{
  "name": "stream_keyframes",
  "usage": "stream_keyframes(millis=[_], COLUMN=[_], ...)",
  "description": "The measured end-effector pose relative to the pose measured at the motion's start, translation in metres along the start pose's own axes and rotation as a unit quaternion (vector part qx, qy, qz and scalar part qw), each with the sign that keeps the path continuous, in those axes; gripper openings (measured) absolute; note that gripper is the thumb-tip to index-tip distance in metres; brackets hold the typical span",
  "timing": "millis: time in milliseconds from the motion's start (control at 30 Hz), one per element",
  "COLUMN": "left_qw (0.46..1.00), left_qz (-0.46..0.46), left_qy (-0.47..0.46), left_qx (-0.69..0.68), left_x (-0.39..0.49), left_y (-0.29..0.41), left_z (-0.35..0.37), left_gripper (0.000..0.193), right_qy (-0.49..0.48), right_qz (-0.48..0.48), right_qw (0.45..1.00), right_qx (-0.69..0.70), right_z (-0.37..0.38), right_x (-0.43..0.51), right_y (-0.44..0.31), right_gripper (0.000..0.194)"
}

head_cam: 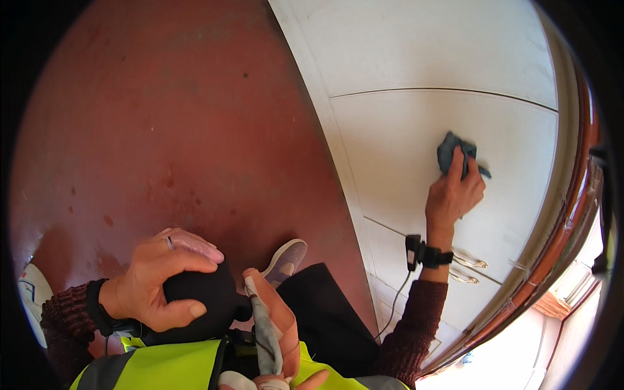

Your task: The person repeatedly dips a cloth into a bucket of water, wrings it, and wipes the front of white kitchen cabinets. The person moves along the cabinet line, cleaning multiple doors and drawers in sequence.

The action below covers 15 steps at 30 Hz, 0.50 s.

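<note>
My right hand (456, 192) presses a dark blue-green cloth (451, 152) against a white cabinet door (395, 141); the cloth is bunched under the fingers. A black band with a small device and a cable is on that wrist. My left hand (163, 282), with a ring on one finger, rests on my bent knee (204, 297) in black trousers, its thumb and fingers spread around it. Some pinkish material (197, 243) lies by the left fingers; I cannot tell just what it is.
Metal handles (470, 265) stick out from the cabinet below my right hand. A reddish floor (170, 122) with dark spots runs along the cabinet's left side. My shoe (287, 261) stands on it. A whitish object (34, 297) is at the lower left edge.
</note>
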<state>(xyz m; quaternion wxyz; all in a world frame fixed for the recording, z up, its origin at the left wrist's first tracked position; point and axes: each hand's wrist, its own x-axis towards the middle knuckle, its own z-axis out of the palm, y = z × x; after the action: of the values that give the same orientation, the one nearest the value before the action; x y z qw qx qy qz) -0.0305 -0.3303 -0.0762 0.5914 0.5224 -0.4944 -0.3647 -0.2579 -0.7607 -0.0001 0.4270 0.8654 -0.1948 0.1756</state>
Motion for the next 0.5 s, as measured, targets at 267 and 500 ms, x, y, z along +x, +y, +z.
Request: stream_keyframes(millis=[267,500], left_qw=[0.998,0.994], left_qz=[0.008,0.030], left_qy=[-0.022,0.007], left_qx=[0.065,0.101], left_x=[-0.013,-0.031], left_y=[0.015,0.012], left_z=[-0.013,-0.022], left_gripper=[0.056,0.060], right_qy=[-0.086,-0.236], right_qz=[-0.193,-0.291], right_qw=[0.977,0.926], right_qx=[0.030,0.053], right_z=[0.101,0.064], right_x=[-0.010,-0.093], right_y=[-0.120,-0.071], right_gripper=[0.034,0.032])
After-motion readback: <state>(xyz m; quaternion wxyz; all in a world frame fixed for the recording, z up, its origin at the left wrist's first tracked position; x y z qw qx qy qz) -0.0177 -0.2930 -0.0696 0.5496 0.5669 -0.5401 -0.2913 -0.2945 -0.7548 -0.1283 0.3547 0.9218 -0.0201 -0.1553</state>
